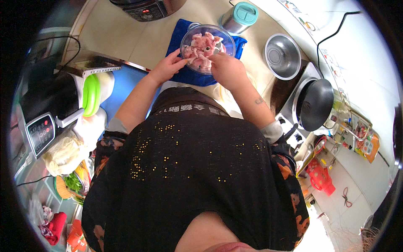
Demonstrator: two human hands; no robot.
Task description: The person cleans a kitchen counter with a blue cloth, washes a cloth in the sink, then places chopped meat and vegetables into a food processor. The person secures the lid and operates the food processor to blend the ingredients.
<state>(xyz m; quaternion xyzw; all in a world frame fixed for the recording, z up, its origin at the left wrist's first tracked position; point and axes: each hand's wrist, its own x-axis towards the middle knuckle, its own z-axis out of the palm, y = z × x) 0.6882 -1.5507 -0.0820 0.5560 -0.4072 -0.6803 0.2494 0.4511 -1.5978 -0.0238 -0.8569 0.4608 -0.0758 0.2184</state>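
Note:
A clear glass bowl [231,39] of raw pink meat pieces [204,44] stands on a folded dark blue cloth [178,39] on the counter. My left hand [168,66] is at the bowl's lower left rim, thumb and fingers apart around the edge, the thumb tip near the meat. At the lower right rim, my right hand [228,69] reaches in with curled fingers against a strip of meat; its fingertips are partly hidden, so I cannot tell how firmly it pinches the strip.
A steel canister with a teal lid [245,14] stands behind the bowl, and an empty steel basin [282,56] to the right. Farther right, a black wok [316,105] sits on the stove. A rice cooker [144,9] is at the back. A green-rimmed container [91,94] stands left.

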